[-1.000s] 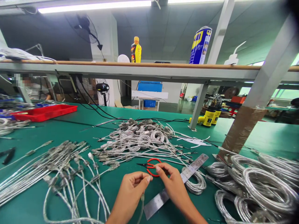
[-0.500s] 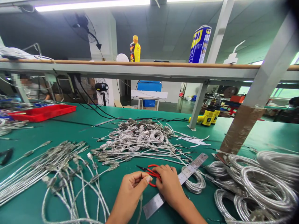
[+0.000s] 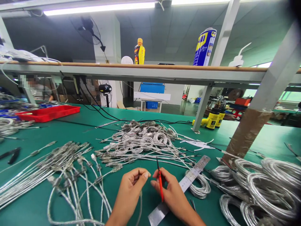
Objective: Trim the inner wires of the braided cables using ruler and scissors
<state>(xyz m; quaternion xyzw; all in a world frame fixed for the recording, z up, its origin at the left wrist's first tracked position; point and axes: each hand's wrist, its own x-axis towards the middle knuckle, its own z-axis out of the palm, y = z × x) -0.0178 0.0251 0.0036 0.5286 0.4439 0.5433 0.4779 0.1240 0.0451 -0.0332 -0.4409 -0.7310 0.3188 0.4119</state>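
Observation:
My left hand (image 3: pixel 133 188) is closed in a pinch on the end of a clear-jacketed cable (image 3: pixel 140 207); a short dark wire end shows at the fingers, and the cable hangs down below the palm. Just to the right, my right hand (image 3: pixel 169 190) is wrapped round red-handled pliers or snips (image 3: pixel 161 185), their dark tip pointing up and away from me. The two hands are close but apart. Under the right wrist lies a steel ruler (image 3: pixel 197 168), slanting across the green table. A small cable coil (image 3: pixel 199 185) sits partly beneath the ruler.
A heap of clear cables (image 3: pixel 143 138) lies ahead, straight and looped cables (image 3: pixel 70 166) to the left, and large coils (image 3: pixel 265 182) to the right. A red tray (image 3: pixel 49 113), black-handled tool (image 3: pixel 11 154) and yellow heat guns (image 3: pixel 213 119) stand farther out. A shelf (image 3: pixel 150 71) spans above.
My right hand has picked the red-handled tool up off the table and turned it upright. My left hand keeps its pinch on the cable. The view has shifted slightly.

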